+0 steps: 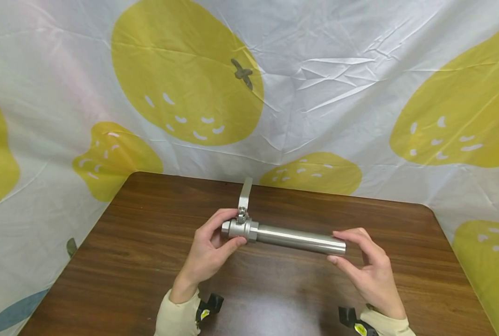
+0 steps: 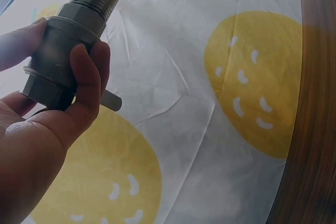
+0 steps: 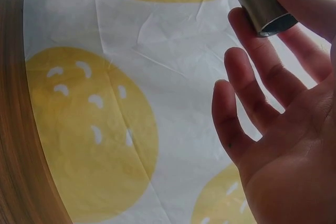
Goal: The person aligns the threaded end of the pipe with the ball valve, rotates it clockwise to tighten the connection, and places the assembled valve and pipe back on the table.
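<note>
At frame centre, the ball valve [image 1: 240, 228] is gripped by the left hand [image 1: 209, 254] while the steel pipe [image 1: 300, 239] is pinched by the right hand [image 1: 369, 268]; the pipe should be kept level above the worktop [image 1: 128, 261].

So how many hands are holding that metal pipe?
2: the left hand grips the valve end, the right hand pinches the pipe's open end.

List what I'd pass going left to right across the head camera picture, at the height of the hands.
Left hand → valve body, its flat lever handle pointing away toward the backdrop → steel pipe → right hand, all over the wooden table.
</note>
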`<state>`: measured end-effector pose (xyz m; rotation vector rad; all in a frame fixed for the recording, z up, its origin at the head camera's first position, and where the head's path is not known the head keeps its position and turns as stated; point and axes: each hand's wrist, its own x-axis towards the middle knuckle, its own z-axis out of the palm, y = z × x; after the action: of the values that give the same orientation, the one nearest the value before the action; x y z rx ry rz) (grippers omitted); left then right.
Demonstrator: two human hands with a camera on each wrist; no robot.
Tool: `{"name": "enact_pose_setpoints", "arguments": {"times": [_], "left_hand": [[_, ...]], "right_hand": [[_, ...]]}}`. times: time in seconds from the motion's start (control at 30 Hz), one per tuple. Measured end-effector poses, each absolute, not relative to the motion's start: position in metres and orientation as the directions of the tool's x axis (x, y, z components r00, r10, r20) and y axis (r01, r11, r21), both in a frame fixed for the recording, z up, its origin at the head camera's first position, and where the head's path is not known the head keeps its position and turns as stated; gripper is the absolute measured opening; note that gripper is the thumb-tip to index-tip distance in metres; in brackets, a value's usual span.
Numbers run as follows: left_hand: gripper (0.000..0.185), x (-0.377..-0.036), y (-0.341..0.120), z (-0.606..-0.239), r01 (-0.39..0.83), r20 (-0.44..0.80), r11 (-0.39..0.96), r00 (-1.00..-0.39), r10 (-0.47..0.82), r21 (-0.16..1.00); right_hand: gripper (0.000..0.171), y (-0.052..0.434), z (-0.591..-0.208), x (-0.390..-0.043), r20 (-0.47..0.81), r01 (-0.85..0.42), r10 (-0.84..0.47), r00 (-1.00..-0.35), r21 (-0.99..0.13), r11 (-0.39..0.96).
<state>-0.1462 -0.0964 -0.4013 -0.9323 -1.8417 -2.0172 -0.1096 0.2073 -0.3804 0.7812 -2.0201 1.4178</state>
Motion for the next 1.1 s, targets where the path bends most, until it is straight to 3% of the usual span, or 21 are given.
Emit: {"name": "enact_pose_setpoints", "arguments": {"times": [0.87, 1.1], "left_hand": [[0.047, -0.146, -0.096, -0.402, 0.592, 0.614, -0.162, -0.755, 0.23, 0.789], [0.047, -0.147, -0.096, -0.402, 0.591, 0.611, -0.156, -0.758, 0.23, 0.792]], "right_hand": [[0.045, 0.207, -0.38, -0.109, 0.709, -0.714, -0.152, -0.688, -0.626, 0.313], [0.044, 0.216, -0.396, -0.116, 0.702, -0.703, -0.152, -0.696, -0.622, 0.345]]}}
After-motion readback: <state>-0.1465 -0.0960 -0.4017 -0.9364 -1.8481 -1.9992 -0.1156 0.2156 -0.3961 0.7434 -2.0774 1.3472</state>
